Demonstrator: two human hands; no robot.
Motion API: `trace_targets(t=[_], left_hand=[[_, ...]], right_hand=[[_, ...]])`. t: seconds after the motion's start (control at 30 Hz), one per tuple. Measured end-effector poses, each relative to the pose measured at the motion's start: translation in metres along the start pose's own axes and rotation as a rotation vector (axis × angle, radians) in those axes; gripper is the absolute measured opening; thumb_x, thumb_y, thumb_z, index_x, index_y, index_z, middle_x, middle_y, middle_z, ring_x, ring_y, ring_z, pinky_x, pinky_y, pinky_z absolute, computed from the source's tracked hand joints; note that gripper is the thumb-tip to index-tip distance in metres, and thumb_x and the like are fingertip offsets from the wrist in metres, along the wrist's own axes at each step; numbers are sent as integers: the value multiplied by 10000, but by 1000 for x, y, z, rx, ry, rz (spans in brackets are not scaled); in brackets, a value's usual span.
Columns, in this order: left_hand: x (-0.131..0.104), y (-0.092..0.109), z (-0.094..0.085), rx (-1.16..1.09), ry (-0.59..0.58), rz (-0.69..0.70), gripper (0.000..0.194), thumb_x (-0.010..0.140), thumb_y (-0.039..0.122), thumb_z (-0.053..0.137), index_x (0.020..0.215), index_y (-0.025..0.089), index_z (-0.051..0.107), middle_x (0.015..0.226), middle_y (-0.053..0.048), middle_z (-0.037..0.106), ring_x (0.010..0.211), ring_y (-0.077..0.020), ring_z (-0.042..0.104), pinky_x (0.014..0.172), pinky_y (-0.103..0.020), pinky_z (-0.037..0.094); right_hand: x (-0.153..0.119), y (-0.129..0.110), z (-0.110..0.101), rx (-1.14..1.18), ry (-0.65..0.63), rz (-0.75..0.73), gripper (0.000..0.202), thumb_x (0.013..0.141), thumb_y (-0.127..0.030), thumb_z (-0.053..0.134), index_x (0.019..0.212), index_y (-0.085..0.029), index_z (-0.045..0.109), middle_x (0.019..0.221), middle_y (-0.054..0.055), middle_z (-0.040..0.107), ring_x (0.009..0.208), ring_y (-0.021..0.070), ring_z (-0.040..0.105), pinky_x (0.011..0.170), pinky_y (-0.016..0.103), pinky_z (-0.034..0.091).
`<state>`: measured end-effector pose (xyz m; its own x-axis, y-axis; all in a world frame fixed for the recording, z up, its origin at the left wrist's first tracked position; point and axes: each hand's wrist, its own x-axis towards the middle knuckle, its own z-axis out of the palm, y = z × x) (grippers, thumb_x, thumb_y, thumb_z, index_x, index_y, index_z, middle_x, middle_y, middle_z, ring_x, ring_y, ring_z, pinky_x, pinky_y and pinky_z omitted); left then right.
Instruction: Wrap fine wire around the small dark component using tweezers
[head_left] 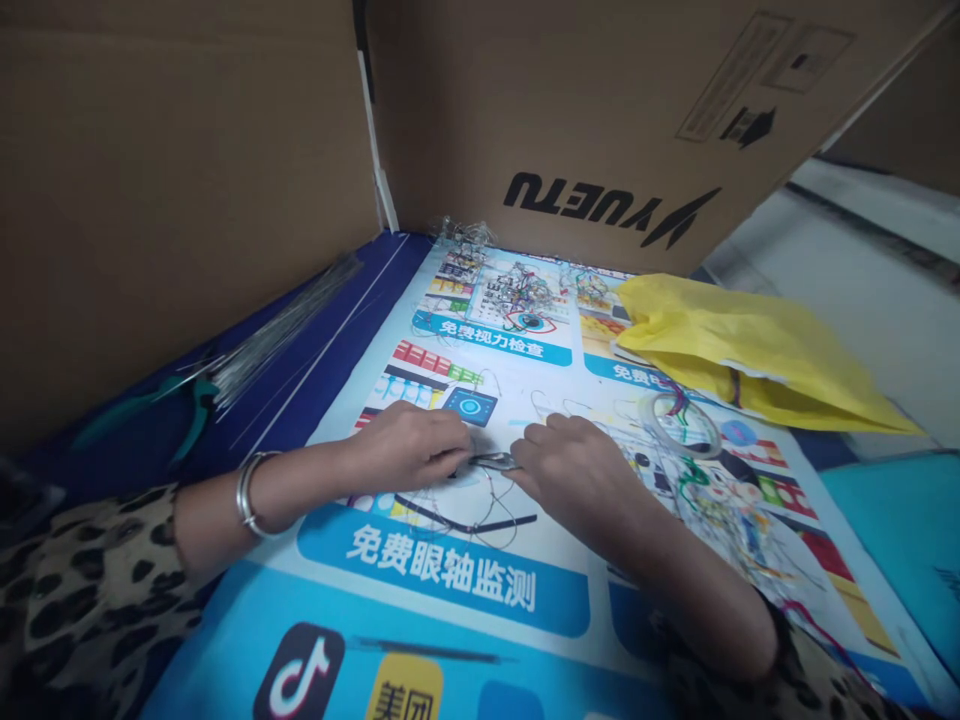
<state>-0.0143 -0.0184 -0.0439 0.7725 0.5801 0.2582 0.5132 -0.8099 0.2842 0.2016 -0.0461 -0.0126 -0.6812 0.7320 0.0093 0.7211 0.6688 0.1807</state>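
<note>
Over the middle of the printed sheet, my left hand (420, 445) is closed in a pinch, fingertips at thin wire. My right hand (574, 475) is wrapped round a small shiny metal tool (495, 461), seemingly pliers, whose tip points at my left fingers. Most of the tool is hidden in the fist. Below the hands, a loose loop of thin wire (491, 500) with tiny bead-like dots lies across the sheet. Exactly where wire and tool meet cannot be made out.
Teal-handled pliers (196, 415) and a bundle of straight wires (274, 335) lie left. Tangled wire (525, 290) sits at the back. A clear ring-shaped spool (682, 425) and a yellow bag (742, 345) are right. Cardboard walls (570, 110) rise behind.
</note>
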Motion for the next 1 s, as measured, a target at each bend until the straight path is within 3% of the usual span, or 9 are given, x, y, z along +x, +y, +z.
trace_targets(t=[0.27, 0.7, 1.0], left_hand=[[-3, -1, 2, 145, 37, 84, 220, 881, 239, 364, 764, 192, 546, 661, 28, 537, 583, -91, 494, 500, -222, 286], [5, 2, 4, -54, 0, -188, 164, 817, 187, 401, 673, 168, 476, 634, 15, 507, 606, -108, 471, 553, -211, 313], [10, 2, -13, -178, -182, -277, 182, 824, 238, 431, 696, 173, 542, 681, 10, 586, 634, -114, 520, 579, -198, 337]], right_hand=[[-2, -8, -5, -94, 20, -30, 108, 767, -111, 516, 693, -187, 531, 673, 30, 555, 641, 178, 430, 564, 305, 177], [-6, -14, -11, -237, 125, -130, 155, 784, -61, 440, 728, -183, 516, 659, 33, 500, 655, 193, 411, 584, 318, 208], [-5, -12, -4, -180, 131, -72, 140, 778, -64, 461, 741, -181, 528, 674, 32, 518, 658, 183, 399, 577, 309, 188]])
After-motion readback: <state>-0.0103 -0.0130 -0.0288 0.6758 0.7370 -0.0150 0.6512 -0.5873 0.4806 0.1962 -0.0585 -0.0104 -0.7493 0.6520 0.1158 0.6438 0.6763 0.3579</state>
